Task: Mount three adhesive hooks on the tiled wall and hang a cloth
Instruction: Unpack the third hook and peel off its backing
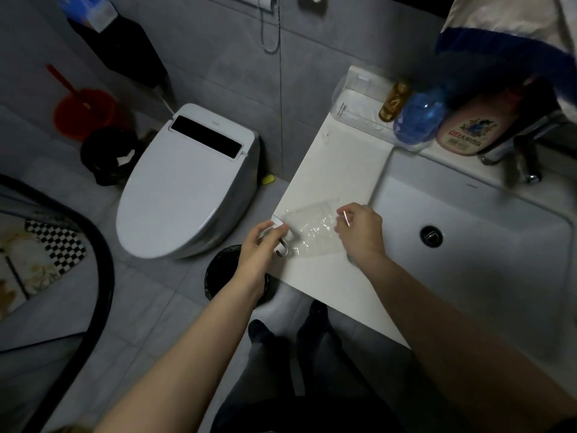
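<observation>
The white counter (327, 170) beside the sink serves as landmark. At its near-left corner lies a crinkled clear plastic bag (312, 228). The right hand (362, 232), over the counter's near edge, pinches the bag's right side; the left hand (257, 250), just off that corner, pinches an adhesive hook (281, 235). The hook looks light and rigid, best held by its pad's edges; the bag is flimsy and slippery.

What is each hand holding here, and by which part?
The left hand grips an adhesive hook by its white backing plate; the right hand pinches the right edge of the clear plastic bag.
</observation>
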